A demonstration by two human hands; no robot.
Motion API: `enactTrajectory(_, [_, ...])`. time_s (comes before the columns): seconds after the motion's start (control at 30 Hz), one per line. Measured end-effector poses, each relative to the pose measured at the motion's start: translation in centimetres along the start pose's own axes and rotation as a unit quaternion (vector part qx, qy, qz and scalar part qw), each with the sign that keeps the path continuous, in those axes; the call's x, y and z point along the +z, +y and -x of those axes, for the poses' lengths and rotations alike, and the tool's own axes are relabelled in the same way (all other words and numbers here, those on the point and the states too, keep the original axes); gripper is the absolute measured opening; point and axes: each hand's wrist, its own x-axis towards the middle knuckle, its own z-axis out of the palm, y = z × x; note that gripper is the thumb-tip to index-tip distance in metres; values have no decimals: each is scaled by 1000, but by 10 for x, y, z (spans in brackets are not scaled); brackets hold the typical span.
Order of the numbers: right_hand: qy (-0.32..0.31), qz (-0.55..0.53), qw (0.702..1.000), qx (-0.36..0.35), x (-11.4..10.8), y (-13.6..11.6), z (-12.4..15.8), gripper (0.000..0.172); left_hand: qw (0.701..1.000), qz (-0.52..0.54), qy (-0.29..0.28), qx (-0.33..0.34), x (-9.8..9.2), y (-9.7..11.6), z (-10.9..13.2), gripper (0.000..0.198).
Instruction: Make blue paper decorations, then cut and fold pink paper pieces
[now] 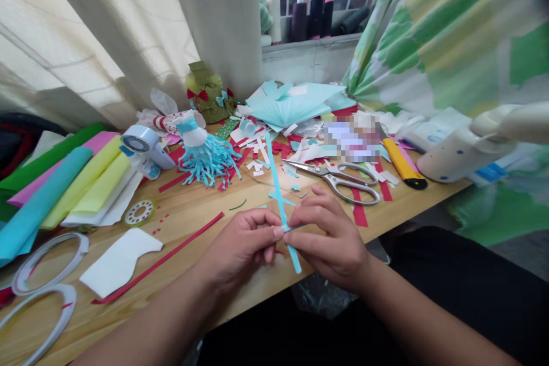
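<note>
My left hand (240, 246) and right hand (328, 240) both pinch a long, thin light-blue paper strip (277, 189), hiding its middle, over the pale wooden surface (189, 211). Just beyond lie steel scissors with looped handles (338, 182). Farther back, a pixelated patch (351, 138) among paper scraps (257, 163) is unreadable.

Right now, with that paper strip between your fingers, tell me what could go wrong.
The thin light blue paper strip is pinched between the left hand and right hand, so a hard pull could crease or tear it. The steel scissors lie just beyond the right hand, and a careless reach might catch their blades. Loose paper scraps crowd the wooden table, so small pieces could get lost among them.
</note>
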Motion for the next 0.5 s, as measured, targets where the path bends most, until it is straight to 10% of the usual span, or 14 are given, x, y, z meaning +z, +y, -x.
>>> enactTrajectory(0.5, [-228, -93, 968, 44, -19, 15, -58, 4, 997, -21, 19, 77, -2, -1, -3, 16])
